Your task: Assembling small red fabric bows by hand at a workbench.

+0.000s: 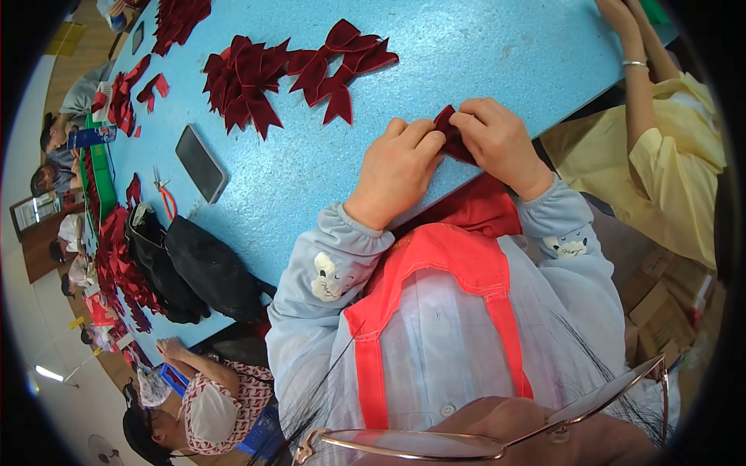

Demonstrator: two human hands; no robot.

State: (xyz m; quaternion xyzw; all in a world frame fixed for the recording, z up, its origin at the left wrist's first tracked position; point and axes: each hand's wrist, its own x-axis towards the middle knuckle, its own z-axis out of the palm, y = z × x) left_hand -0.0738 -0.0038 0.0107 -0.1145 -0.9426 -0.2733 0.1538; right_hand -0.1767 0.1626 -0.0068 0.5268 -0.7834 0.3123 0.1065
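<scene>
A dark red velvet ribbon piece is pinched between my two hands near the table's front edge. My left hand closes its fingers on the ribbon's left side. At the other side, the fingers of my right hand are pressed together on it. Much of the ribbon is covered by my fingers, so its exact shape is hard to see. Beyond my hands lie finished-looking dark red velvet bows, some loose, and left of these a heaped pile of bows.
On the blue table lie a dark phone, red-handled pliers and a black bag. More dark red ribbons and a green tray line the left. A person in yellow sits at right, another person lower left.
</scene>
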